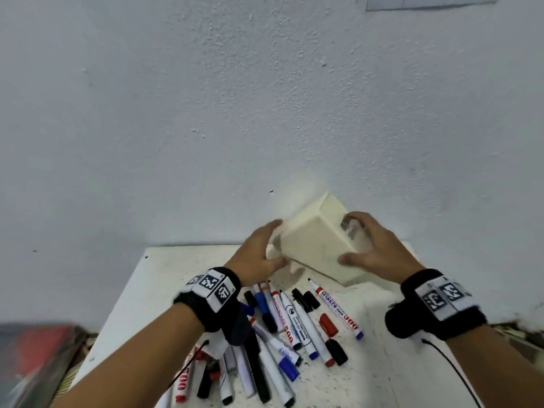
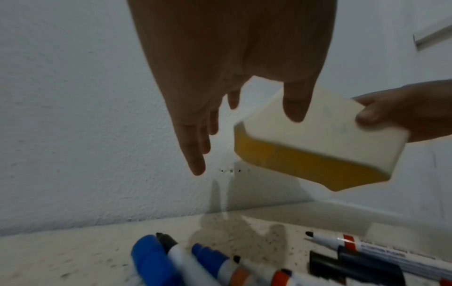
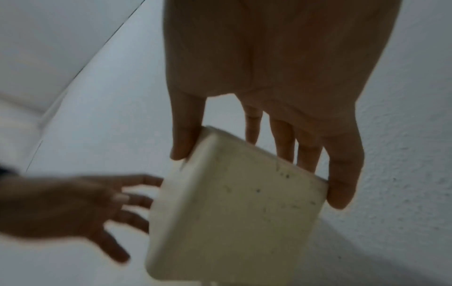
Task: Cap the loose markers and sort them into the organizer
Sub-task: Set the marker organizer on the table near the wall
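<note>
Both hands are raised above the far part of the table (image 1: pixel 382 363), at either end of the cream organizer (image 1: pixel 316 248), which is airborne and tilted.

Left side: the left hand (image 1: pixel 256 254) has its fingers extended and slightly spread at the organizer's left end — the thumb lies on the near face, and no closed grasp is visible, so contact reads as support only. The left wrist view shows the fingers straight and largely clear of the box.

Centre: the organizer's long axis runs from near left to far right. Motion blur hides where its opening faces.

Right side: the right hand (image 1: pixel 374 248) clamps the right end, thumb on the near face and fingers wrapped over the far face. This hand appears to carry the load.

Below and nearer the person, the loose markers (image 1: pixel 294 319) and several separate caps (image 1: pixel 328 324) lie scattered on the table — mostly aligned near to far. The organizer must likely be set down beyond them before capping begins.
</note>
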